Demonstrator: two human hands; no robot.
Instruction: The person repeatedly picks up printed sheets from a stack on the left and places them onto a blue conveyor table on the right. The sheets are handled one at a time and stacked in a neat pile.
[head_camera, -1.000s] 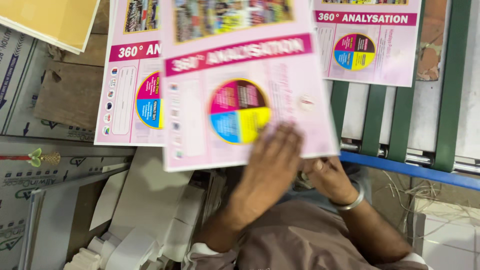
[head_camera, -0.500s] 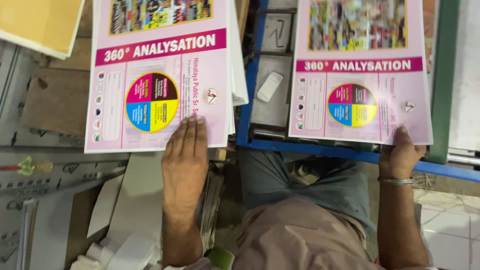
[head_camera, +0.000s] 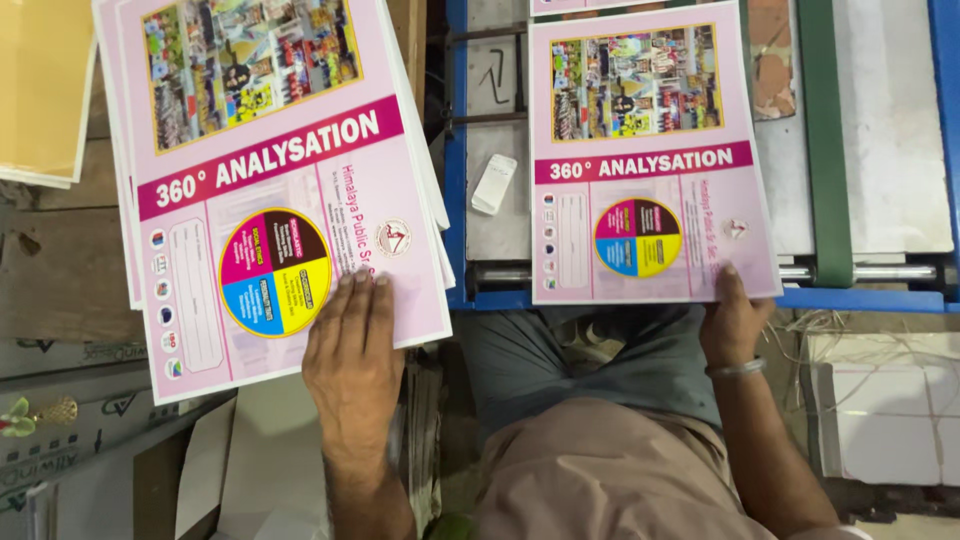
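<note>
Item: printed pink sheet (head_camera: 650, 160), one loose leaf, lying flat on the blue-framed machine bed (head_camera: 870, 150), its near edge over the frame's front rail. Right hand (head_camera: 733, 322) pinches that near edge at the right corner, thumb on top, fingers hidden beneath; closed on the sheet. Second item: stack (head_camera: 270, 190) of like sheets on the wooden table (head_camera: 60, 280) to the left, edges slightly fanned. Left hand (head_camera: 352, 350) lies flat on the stack's near edge, fingers spread, gripping nothing. Handling, as judged: sheet light, thin, glossy and probably slippery; flexes and creases readily, droops if held at one corner. Best held by the near edge or two corners.
</note>
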